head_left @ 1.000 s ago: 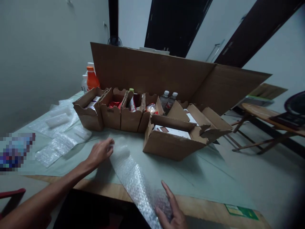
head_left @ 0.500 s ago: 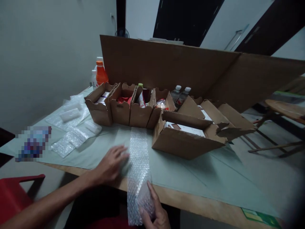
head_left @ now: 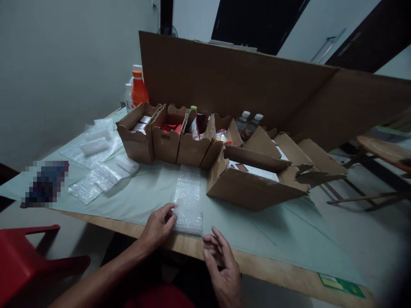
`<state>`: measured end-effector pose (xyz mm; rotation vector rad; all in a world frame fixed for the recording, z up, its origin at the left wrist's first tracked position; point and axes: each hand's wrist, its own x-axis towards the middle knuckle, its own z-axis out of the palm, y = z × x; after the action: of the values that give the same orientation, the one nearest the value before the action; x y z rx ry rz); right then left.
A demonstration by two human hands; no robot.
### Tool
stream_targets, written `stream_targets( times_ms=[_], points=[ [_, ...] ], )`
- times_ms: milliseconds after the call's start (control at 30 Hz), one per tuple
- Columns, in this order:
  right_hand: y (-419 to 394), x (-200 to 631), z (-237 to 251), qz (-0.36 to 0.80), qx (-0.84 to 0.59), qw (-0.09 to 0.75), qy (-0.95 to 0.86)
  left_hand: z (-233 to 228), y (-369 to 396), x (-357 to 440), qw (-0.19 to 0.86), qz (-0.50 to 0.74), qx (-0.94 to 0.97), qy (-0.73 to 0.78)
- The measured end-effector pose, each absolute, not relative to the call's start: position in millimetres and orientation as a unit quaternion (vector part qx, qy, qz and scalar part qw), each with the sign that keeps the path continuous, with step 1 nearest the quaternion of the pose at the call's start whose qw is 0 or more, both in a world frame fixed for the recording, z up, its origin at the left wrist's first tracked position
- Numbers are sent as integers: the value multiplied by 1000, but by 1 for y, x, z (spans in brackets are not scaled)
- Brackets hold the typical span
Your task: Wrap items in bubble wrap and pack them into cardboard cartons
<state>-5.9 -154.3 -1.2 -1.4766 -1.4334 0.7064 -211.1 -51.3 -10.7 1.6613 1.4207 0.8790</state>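
My left hand (head_left: 158, 226) presses curled fingers on the bubble wrap (head_left: 189, 200), lying lower center at the table (head_left: 282, 273) edge. My right hand (head_left: 224, 269), fingers loosely spread, hovers just off it. Open table lies lower right. Since 0.5 seconds ago, the wrap's hanging end is up on the table.

A wooden table (head_left: 282, 278) carried a pale green sheet (head_left: 141, 192). Touching the left hand (head_left: 157, 226) lay a strip of bubble wrap (head_left: 188, 201). Beyond the hand stood a row of small cardboard boxes (head_left: 167, 141) and one larger box (head_left: 250, 179) (flaps open); further left of the hand lay loose bubble-wrap pieces (head_left: 96, 171).
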Motion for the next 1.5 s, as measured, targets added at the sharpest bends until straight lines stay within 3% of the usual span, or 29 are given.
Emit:
stream_targets(
  times_ms=[133, 300, 400, 567, 733, 933, 1033, 1167, 1367, 1500],
  points=[
    [-130, -6, -2, 81, -540, 391, -740, -18, -53, -214, 318, 323, 679, 577],
    [-103, -21, -9, -14, -513, 280, -811, -22, -43, -213, 266, 292, 726, 563],
    [-97, -25, -16, -20, -511, 264, -818, -20, -38, -218, 262, 294, 738, 548],
    [-101, -26, -7, 30, -509, 307, -803, -7, -61, -236, 210, 358, 787, 456],
    [-107, -30, 8, 114, -522, 307, -788, -5, -83, -243, 245, 337, 807, 418],
    [-110, -24, 4, -4, -536, 363, -762, -19, -64, -229, 237, 327, 764, 503],
    [-111, -21, -1, -30, -522, 331, -786, -23, -54, -225, 209, 316, 772, 510],
    [-104, -24, -6, -17, -524, 286, -802, -18, -52, -225, 175, 327, 784, 497],
    [-101, -22, 0, 78, -522, 301, -794, -3, -69, -237, 200, 348, 829, 389],
    [-104, -16, 2, 84, -542, 309, -777, -7, -59, -232, 225, 343, 814, 412]
  ],
)
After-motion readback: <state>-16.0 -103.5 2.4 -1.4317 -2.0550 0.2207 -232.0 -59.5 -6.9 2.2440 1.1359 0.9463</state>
